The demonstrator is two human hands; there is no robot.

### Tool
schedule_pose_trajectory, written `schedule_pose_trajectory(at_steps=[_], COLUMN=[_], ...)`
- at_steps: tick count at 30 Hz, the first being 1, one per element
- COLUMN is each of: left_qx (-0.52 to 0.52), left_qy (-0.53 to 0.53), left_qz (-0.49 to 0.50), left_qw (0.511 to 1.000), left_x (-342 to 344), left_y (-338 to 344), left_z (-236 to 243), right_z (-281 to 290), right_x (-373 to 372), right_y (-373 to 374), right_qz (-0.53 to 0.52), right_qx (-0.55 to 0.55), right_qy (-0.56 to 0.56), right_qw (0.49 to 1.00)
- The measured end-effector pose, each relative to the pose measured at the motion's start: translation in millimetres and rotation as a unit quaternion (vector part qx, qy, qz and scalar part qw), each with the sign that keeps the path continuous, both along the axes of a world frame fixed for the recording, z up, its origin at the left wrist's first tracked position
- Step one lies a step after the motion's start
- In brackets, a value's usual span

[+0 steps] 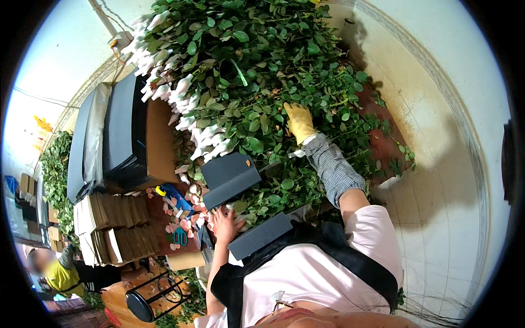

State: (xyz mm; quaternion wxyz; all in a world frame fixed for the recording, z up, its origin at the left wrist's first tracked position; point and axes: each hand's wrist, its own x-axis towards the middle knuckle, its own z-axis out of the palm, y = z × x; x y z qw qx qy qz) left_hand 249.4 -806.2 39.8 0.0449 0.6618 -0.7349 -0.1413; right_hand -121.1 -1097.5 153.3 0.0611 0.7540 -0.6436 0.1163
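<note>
A big heap of leafy rose stems fills the upper middle of the frame, its foliage dense and dark green with some lighter leaves, the heads along its left edge covered in narrow white sleeves. Right of centre, the right hand, in a yellow glove, rests on the leaves; whether its fingers are closed on stems, I cannot tell. Below centre, the left hand, bare, has its fingers somewhat spread beside leaves and a folded dark grey sheet; its grip is unclear. Pink petals lie scattered to its left.
</note>
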Motion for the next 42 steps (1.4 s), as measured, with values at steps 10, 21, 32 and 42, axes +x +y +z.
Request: schedule_pose_trajectory(at_steps=[10, 21, 32, 42], left_qx=[-0.048, -0.046, 0.0, -0.027], left_qy=[-0.015, 0.056, 0.074, 0.078], left_qz=[-0.001, 0.007, 0.04, 0.046], left_qw=[0.999, 0.997, 0.996, 0.996], left_x=[2.4, -7.0, -7.5, -8.4], left_y=[0.1, -0.5, -2.5, 0.3], left_z=[-9.9, 5.9, 6.0, 6.1], right_z=[62.6, 198.0, 105.2, 132.8], right_x=[29.2, 37.6, 112.4, 90.1], right_y=[-27.2, -210.8, -197.9, -168.3], right_qz=[0.065, 0.15, 0.107, 0.18], right_qx=[-0.066, -0.325, -0.189, -0.251], right_qy=[-0.16, -0.263, 0.043, -0.15], right_qw=[0.983, 0.896, 0.975, 0.939])
